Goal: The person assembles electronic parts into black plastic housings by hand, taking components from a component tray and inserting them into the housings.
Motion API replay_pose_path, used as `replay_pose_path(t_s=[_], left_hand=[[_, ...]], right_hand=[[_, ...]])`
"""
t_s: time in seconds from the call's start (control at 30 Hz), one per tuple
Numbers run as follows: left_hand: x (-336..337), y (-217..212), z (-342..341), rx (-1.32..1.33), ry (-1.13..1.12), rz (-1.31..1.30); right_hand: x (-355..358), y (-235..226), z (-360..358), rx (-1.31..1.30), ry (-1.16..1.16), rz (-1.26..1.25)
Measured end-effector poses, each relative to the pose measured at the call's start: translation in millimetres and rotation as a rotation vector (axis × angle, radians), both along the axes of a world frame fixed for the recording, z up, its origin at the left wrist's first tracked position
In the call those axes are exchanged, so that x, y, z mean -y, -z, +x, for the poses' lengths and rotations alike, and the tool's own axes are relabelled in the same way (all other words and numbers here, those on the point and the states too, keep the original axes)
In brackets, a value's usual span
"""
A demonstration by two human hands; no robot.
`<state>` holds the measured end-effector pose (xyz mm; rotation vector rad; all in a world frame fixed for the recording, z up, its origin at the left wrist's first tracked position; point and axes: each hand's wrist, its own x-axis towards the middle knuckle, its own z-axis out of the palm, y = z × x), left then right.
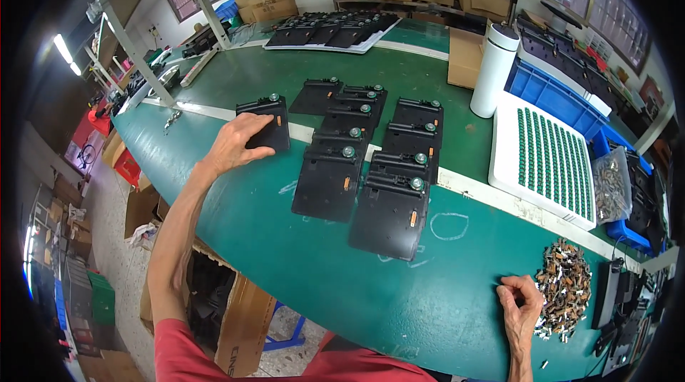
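My left hand (239,143) reaches over a flat black plastic panel (277,134) at the left of the group. Its thumb and forefinger are apart and rest on the panel, a fingertip near a small orange-brown piece. To the right lie several similar black panels (325,186) in overlapping rows, each with a ridge and a round metallic disc at the far end. My right hand (522,300) is at the left edge of a heap of small brown, black and white parts (564,286). Its fingers are curled into a pinch; what they hold, if anything, is hidden.
A white tray (505,161) with rows of green pieces stands at right, near a white bottle (496,72) and blue crate (546,93). A bag of small parts (611,186) lies beside it. More black panels (328,29) are at the back. An open carton (246,325) stands below the table's edge.
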<state>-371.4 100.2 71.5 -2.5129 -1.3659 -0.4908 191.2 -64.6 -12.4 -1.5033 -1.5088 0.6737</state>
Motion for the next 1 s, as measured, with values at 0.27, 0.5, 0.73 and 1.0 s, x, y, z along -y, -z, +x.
replay_pose_path(t_s=[0.27,0.5,0.73,1.0], left_hand=[[-65.9,20.5,0.2,-0.019,0.037,-0.112],[-96.5,33.4,5.3,0.001,0.138,-0.159],[-105.7,43.0,7.5,0.024,0.157,-0.221],[-106.1,42.8,6.6,0.167,0.062,-0.424]], right_hand=[[-0.4,-0.3,-1.9,0.123,0.032,0.035],[-1.8,-0.4,-2.3,0.168,0.041,0.048],[-1.2,-1.1,-2.4,0.185,0.062,0.023],[-2.2,-1.7,-4.4,0.194,0.061,0.035]])
